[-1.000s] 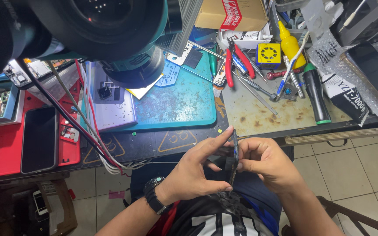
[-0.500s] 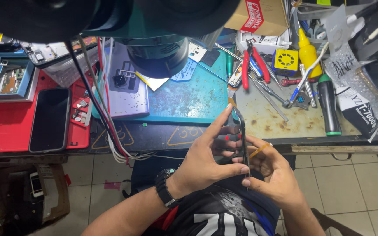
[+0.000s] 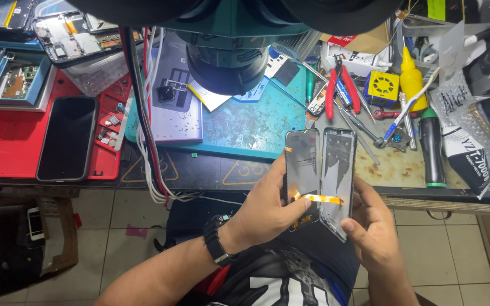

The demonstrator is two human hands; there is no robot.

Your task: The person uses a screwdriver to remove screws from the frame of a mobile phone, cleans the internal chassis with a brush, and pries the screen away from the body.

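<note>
surface (image 3: 211, 173): dark workbench top, its front edge running across the middle of the view
teal mat (image 3: 256, 122): at the centre, scratched and stained
red tray (image 3: 7, 141): at 9 o'clock, with a black phone (image 3: 66, 139) lying face up on it
white cables (image 3: 151, 170): at 8 o'clock from the mat, trailing over the front edge
red pliers (image 3: 341, 90): at 2 o'clock from the mat
yellow bottle (image 3: 413, 79): at 3 o'clock from the pliers
green-tipped tool (image 3: 432, 150): at 6 o'clock from the bottle
floor (image 3: 143, 221): pale tiles under the surface

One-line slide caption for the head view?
Left hand holds a dark phone screen, right hand its black frame, joined by an orange ribbon cable.
</note>
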